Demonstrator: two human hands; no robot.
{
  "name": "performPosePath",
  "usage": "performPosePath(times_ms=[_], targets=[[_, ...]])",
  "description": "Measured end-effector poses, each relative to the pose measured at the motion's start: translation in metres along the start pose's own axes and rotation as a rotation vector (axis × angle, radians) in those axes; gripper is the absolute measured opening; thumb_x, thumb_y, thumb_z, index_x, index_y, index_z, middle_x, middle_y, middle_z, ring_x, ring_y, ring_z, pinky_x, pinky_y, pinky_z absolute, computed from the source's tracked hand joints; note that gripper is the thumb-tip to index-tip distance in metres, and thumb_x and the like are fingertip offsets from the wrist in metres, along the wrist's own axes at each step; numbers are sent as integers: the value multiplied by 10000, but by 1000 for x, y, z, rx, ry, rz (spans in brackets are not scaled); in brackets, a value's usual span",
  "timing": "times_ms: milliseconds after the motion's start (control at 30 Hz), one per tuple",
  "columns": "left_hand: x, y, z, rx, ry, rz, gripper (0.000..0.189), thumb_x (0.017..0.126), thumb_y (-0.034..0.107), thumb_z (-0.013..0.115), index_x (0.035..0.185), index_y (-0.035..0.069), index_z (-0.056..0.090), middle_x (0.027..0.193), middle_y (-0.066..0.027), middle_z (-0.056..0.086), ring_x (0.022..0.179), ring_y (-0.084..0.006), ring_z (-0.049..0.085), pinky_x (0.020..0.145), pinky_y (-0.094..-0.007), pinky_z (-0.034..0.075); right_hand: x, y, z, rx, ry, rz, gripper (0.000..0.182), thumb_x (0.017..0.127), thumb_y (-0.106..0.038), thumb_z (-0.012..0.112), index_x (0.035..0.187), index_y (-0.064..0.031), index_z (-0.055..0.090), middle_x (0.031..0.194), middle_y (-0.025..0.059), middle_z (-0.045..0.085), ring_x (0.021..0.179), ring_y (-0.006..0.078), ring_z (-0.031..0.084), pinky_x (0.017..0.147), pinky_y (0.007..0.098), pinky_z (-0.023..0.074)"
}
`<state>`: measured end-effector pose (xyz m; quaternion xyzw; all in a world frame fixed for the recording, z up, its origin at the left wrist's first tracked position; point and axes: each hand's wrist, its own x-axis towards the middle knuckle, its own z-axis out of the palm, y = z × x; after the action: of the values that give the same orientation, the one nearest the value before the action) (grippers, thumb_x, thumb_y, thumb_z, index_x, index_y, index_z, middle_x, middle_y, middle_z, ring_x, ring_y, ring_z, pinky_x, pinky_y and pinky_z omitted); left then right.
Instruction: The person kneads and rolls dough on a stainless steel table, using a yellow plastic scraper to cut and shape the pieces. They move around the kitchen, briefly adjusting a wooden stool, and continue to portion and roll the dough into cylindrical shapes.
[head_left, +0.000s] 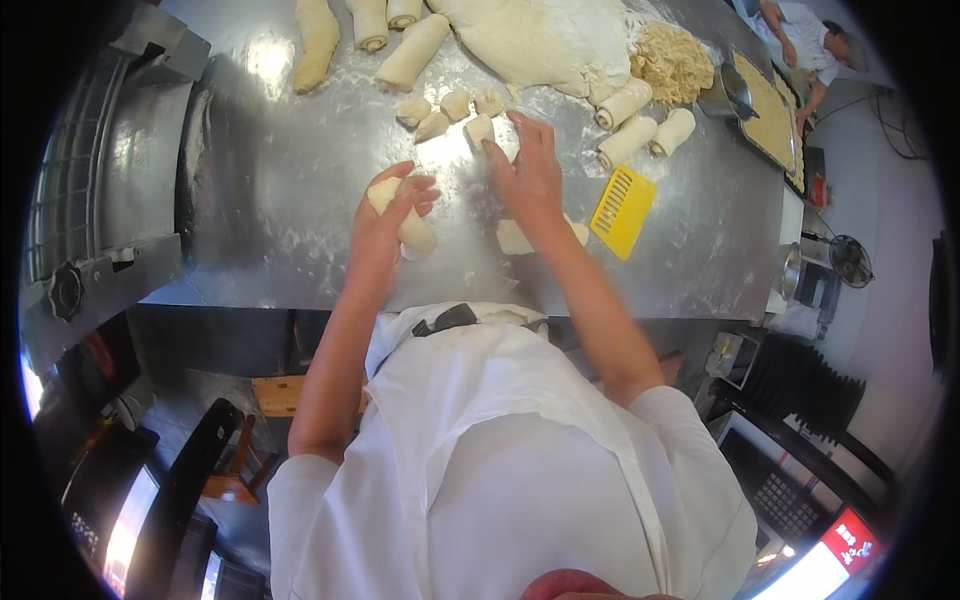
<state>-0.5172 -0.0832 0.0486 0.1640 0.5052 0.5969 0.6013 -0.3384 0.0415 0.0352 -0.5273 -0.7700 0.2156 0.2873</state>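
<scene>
My left hand (386, 217) is wrapped around a short roll of dough (418, 236), whose pale cut end shows between thumb and fingers. My right hand (529, 165) reaches farther over the steel worktable (300, 195), thumb and fingers apart. Its thumb tip is right beside a small cut piece of dough (478, 130); whether they touch is hard to tell. Several similar small dough pieces (455, 106) lie clustered just beyond. Under my right wrist rests another dough roll (516, 237), partly hidden by the forearm. A yellow plastic scraper with slots (626, 214) lies to the right.
A large floured dough sheet (536, 45) lies at the back, with dough rolls (414, 52) on its left and spiral rolls (628, 141) on its right. Beyond are a crumbly dough heap (671, 64), a filled tray (765, 112) and a co-worker (799, 37). A machine (105, 187) borders the left.
</scene>
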Motion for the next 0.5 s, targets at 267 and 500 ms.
performPosePath(times_ms=[267, 500], targets=[[1, -12, 25, -227, -103, -179, 739, 1045, 260, 598, 1638, 49, 211, 1483, -185, 523, 1348, -279, 530, 1126, -411, 412, -19, -65, -47, 455, -721, 358, 371, 922, -243, 734, 1156, -30, 540, 943, 74, 641, 797, 192, 638, 709, 351, 543], [2, -1, 42, 806, -386, 43, 533, 866, 113, 715, 1358, 18, 532, 1155, -212, 697, 1077, -303, 683, 920, -404, 519, -33, -57, -59, 276, -498, 124, 345, 912, -280, 748, 1132, -71, 583, 983, 154, 661, 847, 291, 675, 759, 389, 549]])
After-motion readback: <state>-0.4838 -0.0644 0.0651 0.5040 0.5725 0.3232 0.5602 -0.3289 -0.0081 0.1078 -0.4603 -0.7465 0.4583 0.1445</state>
